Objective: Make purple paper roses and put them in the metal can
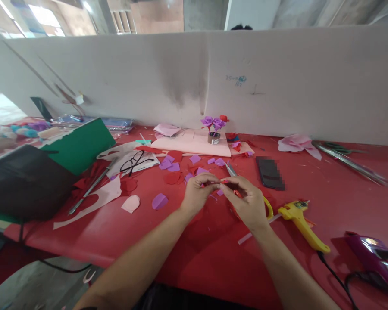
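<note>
My left hand point(195, 193) and my right hand point(247, 200) meet over the middle of the red table, fingertips pinched together. Between them shows a bit of a small red piece point(224, 181), perhaps paper; the fingers hide most of it. Under my right hand lies a pair of scissors, its blades point(230, 169) pointing away and a yellow handle loop point(269, 209) showing beside the wrist. Purple petal-shaped pieces point(160, 201) and red ones point(173, 177) are scattered around and beyond my hands. A clear glue stick point(245, 238) rests near my right forearm.
To the right are a yellow glue gun point(299, 219) with a cord, a phone point(270, 173) and a purple device point(371, 258). Purple and red flowers point(216, 123) stand in a tape roll point(214, 138) at the back. Glasses point(136, 163) and a green board point(80, 146) are left.
</note>
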`<control>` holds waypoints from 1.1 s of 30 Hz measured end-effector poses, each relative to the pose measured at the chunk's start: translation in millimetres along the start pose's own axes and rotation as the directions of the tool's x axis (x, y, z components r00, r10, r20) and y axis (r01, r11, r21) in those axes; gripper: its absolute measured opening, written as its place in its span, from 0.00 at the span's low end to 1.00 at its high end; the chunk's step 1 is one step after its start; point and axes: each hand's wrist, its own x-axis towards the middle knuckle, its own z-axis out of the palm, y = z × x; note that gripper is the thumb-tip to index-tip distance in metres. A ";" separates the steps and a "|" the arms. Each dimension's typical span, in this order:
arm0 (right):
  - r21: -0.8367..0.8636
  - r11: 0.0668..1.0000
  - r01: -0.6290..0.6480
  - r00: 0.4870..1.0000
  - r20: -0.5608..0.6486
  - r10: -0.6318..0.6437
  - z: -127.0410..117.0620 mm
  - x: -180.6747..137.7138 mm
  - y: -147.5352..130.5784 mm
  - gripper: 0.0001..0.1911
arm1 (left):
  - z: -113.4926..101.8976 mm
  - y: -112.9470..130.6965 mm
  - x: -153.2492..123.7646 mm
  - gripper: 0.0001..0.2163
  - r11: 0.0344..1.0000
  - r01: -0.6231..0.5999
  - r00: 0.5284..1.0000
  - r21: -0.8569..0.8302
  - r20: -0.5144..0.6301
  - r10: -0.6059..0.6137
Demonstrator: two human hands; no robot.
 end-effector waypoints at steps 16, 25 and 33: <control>-0.710 0.703 0.034 0.973 0.184 0.139 -0.7 6.0 37.1 0.12 | -53.3 11.2 30.5 0.02 0.996 0.083 0.937 0.035 -0.342 -0.066; -0.871 0.479 0.110 0.953 0.229 0.199 6.5 -1.2 42.0 0.17 | -86.1 -14.5 43.5 0.02 0.733 0.299 0.948 0.610 -0.278 -0.155; -0.812 0.583 0.022 0.985 0.117 0.126 4.6 4.2 43.6 0.16 | -73.6 -34.0 47.3 0.05 0.545 0.248 0.969 0.801 -0.208 -0.135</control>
